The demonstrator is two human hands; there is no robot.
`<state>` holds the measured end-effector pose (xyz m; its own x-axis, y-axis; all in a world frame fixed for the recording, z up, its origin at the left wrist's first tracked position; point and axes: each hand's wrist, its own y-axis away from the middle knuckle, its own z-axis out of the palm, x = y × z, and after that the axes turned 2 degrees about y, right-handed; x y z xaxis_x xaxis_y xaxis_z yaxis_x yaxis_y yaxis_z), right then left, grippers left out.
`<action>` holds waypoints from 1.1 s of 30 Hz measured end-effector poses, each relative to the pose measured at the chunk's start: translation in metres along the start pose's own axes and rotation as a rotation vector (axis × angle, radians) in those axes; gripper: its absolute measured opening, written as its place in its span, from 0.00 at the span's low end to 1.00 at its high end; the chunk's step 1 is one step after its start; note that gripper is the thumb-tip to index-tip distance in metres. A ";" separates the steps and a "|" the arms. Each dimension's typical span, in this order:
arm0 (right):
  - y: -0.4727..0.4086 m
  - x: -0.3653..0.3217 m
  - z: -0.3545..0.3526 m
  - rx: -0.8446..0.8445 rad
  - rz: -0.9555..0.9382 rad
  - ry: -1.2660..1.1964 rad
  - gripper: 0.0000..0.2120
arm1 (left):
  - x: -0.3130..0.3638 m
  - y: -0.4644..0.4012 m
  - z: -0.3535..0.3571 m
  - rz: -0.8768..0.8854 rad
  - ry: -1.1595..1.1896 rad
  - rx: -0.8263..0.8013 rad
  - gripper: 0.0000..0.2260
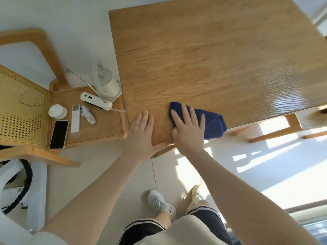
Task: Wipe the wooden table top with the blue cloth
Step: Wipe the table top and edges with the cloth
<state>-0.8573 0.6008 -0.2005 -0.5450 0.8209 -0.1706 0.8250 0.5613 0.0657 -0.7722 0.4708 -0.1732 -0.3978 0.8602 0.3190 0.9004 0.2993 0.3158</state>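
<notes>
**Wiping the near corner of the desk**

The right hand (188, 127) lies flat with fingers spread wide on the blue cloth (211, 123), pressing it to the wood rather than gripping it. The left hand (143, 131) is also open and flat, holding nothing, resting on the desk (203, 55) just beside the cloth at the near corner, apparently bracing the body.

The cloth is bunched, near the desk's front edge, with part of it sticking out to the right of the palm, close to the rim. Most of the wooden top stretches away beyond it, bare; a glossy patch at the right may be damp or only sunlit, I cannot tell which.

To do this stroke well, the palm should stay centred on the cloth so it does not roll or slip over the edge, with even pressure and overlapping passes that follow the grain, working outward from this corner toward the far side.

To the left, a chair seat (99, 128) carries a white kettle (107, 82), a phone (59, 134) and a remote (75, 118), well clear of the wiping path.
</notes>
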 end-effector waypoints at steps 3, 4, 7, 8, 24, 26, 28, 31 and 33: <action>0.021 -0.012 0.005 -0.054 -0.220 0.017 0.26 | 0.001 0.000 0.002 -0.010 -0.122 0.017 0.43; 0.019 -0.008 0.005 -0.065 -0.250 -0.002 0.26 | 0.003 -0.001 0.001 -0.023 -0.136 0.022 0.43; -0.006 0.013 -0.001 -0.059 -0.279 -0.013 0.26 | 0.014 -0.006 -0.004 -0.090 -0.155 -0.009 0.45; -0.019 0.022 -0.005 -0.057 -0.245 -0.014 0.25 | 0.018 -0.008 -0.005 -0.106 -0.156 -0.018 0.45; -0.040 0.081 -0.025 -0.141 -0.483 -0.037 0.27 | 0.083 -0.031 -0.005 -0.089 -0.018 0.246 0.28; -0.073 0.099 -0.033 -0.124 -0.350 -0.048 0.26 | 0.094 -0.039 -0.003 -0.102 0.008 0.233 0.29; -0.099 0.123 -0.039 -0.112 -0.216 -0.040 0.26 | 0.105 -0.049 0.004 -0.133 -0.020 0.144 0.33; -0.106 0.155 -0.045 -0.083 -0.077 -0.050 0.26 | 0.127 -0.064 0.014 -0.205 -0.153 -0.001 0.45; -0.088 0.160 -0.041 -0.033 -0.085 -0.022 0.26 | 0.137 -0.067 0.017 -0.254 -0.196 -0.010 0.48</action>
<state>-1.0230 0.6874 -0.1937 -0.6088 0.7682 -0.1980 0.7705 0.6320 0.0829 -0.8844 0.5756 -0.1657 -0.5675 0.8218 0.0511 0.7745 0.5117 0.3719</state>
